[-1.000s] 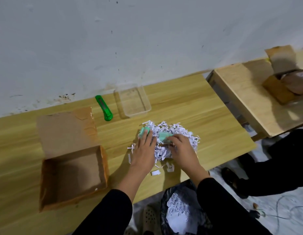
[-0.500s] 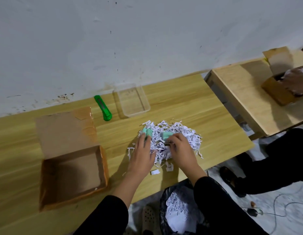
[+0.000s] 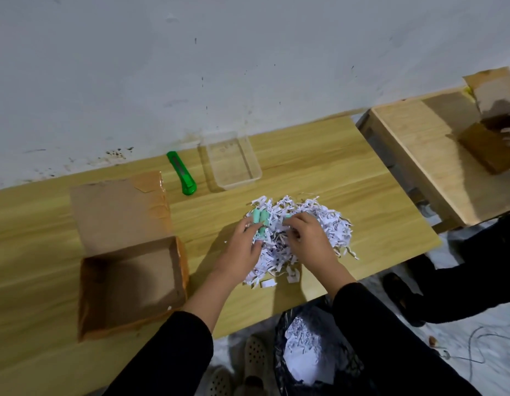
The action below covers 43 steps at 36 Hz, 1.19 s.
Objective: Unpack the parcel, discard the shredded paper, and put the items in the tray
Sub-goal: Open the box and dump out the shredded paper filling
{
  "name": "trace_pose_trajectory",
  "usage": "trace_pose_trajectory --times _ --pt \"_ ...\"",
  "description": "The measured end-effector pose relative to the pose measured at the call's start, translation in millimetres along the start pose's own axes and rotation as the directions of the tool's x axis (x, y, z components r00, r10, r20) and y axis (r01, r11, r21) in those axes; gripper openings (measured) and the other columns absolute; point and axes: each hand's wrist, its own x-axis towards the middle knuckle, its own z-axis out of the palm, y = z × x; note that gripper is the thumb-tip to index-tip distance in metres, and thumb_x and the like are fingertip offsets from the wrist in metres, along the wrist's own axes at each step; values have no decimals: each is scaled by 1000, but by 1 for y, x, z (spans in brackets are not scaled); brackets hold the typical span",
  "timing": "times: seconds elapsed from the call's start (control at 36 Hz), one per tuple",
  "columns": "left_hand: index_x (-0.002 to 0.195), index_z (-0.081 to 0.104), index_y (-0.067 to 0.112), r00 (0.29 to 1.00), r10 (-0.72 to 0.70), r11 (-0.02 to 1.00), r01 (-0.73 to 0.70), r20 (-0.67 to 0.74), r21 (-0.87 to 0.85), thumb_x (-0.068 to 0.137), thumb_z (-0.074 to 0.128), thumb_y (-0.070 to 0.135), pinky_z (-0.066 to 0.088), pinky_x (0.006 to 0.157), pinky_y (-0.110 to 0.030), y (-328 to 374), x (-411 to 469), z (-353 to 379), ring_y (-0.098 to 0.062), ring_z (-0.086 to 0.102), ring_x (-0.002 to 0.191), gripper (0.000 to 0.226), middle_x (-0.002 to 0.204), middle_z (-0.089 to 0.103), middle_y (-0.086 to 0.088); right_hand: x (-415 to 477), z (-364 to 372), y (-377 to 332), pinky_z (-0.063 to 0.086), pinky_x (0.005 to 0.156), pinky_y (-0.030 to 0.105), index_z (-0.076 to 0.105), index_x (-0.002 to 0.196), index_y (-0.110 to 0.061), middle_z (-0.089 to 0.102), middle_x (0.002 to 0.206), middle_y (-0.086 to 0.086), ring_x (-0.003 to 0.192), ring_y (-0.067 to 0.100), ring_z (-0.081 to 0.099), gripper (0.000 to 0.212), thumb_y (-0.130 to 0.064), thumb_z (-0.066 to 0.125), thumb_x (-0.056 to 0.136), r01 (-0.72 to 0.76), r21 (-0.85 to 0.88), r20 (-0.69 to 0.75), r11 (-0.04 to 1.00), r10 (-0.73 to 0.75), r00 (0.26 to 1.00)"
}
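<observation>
A heap of white shredded paper lies on the wooden table. My left hand is at the heap's left side, its fingers closed on mint-green cylindrical items. My right hand rests in the middle of the heap with its fingers curled into the shreds; a bit of mint green shows at its fingertips. The clear plastic tray stands empty behind the heap. The opened cardboard parcel box sits to the left, empty.
A green utility knife lies between the box flap and the tray. A black bin bag with shredded paper stands below the table edge. A second table with another box is at the right; another person's dark-clad legs are beside it.
My left hand has gathered the mint-green items and lifted them a little out of the shreds. My right hand has shifted slightly within the heap.
</observation>
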Motion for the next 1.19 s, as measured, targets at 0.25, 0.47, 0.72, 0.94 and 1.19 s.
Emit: trace_pose_trajectory --times 0.25,0.47,0.72,0.94,1.19 --pt "137 42 15 987 29 998 -19 156 -67 84 63 40 35 107 -30 -9 -10 -37 -15 42 127 62 141 40 0 6 8 -39 49 81 39 65 107 -3 62 105 15 99 30 56 25 -3 57 83 30 73 16 997 -31 999" --pt "125 54 13 974 26 1000 -22 -225 22 94 49 31 35 97 -22 -35 -49 -87 -15 50 116 37 127 54 -3 5 23 -85 46 84 32 65 106 -4 64 104 15 98 30 60 24 -1 57 84 113 154 39 982 -120 992" --pt "112 57 -8 640 -171 969 248 -749 -9 88 53 1 35 84 -18 -115 -115 -148 -36 56 96 25 107 56 -28 -6 57 -164 43 73 13 67 98 -3 65 95 15 83 23 61 20 1 61 80 333 335 302 881 -435 848" --pt "140 35 9 766 -445 896 376 -465 -238 93 42 23 35 109 -40 -169 -138 -129 -30 44 128 50 138 47 -15 -10 82 -188 41 77 22 71 91 -2 70 94 16 88 28 64 19 5 59 77 427 249 561 870 -489 669" --pt "143 33 11 677 -428 902 281 -599 -327 98 35 9 42 93 -27 -150 -149 -107 -28 53 120 45 135 52 -13 -10 83 -198 52 79 34 71 97 -14 69 101 15 93 31 63 25 -5 55 80 512 -38 738 858 -321 593"
